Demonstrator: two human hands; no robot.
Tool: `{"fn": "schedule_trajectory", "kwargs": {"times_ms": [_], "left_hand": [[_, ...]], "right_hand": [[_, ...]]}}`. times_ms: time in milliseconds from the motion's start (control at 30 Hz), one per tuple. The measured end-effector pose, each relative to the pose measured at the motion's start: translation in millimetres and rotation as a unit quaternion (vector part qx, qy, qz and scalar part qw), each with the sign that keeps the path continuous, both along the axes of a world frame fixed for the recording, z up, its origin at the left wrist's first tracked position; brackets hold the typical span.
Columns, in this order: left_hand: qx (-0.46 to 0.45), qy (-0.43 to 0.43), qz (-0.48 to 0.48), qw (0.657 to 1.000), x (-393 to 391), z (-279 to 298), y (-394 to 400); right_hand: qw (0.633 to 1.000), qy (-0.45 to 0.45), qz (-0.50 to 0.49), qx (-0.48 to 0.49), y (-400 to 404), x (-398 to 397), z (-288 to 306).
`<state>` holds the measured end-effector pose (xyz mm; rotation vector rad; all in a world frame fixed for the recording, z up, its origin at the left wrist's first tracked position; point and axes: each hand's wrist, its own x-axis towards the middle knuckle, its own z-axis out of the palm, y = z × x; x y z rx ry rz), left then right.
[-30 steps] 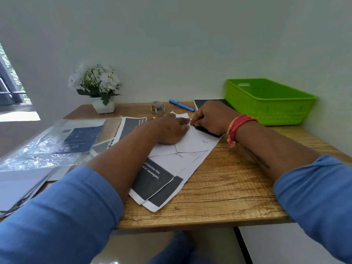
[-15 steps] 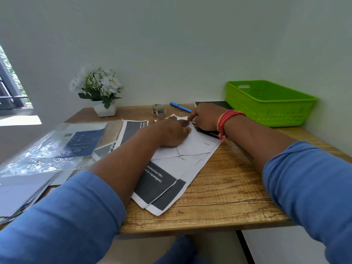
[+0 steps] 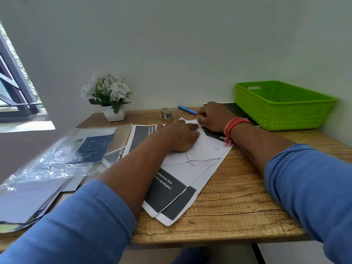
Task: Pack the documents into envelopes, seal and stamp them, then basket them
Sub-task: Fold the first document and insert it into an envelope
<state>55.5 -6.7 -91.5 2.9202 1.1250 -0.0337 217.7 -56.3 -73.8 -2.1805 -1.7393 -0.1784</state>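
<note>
Presently, left hand (image 3: 181, 137) presses flat on white envelope (image 3: 204, 150); right hand (image 3: 212, 116) pinches its far corner. Green basket (image 3: 282, 109) appears empty: sealing, stamping, basketing seemingly remain.

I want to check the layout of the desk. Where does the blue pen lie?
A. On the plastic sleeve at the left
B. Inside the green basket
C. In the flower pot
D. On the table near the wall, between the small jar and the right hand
D: the blue pen lies on the table by the wall, with the small jar on one side and the right hand on the other.
</note>
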Motion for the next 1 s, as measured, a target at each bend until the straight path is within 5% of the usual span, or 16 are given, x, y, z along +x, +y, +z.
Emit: {"fn": "schedule_trajectory", "kwargs": {"times_ms": [267,500,767,867,1000], "left_hand": [[-0.01,-0.024,-0.018,0.999,-5,10,-12],[0.04,-0.112,-0.008,0.993,-7,13,-8],[0.032,-0.126,-0.015,0.991,-8,13,-9],[0.017,-0.172,-0.028,0.984,-9,11,-8],[-0.032,-0.279,0.001,0.96,-10,13,-13]], "right_hand": [[0.992,0.127,0.003,0.02,10,0,-3],[0.965,0.196,-0.029,0.17,3,1,5],[0.958,0.284,-0.018,0.013,-18,-5,20],[0.969,0.237,-0.051,0.048,-21,-8,25],[0.902,0.415,-0.021,0.119,-23,-18,17]]}}
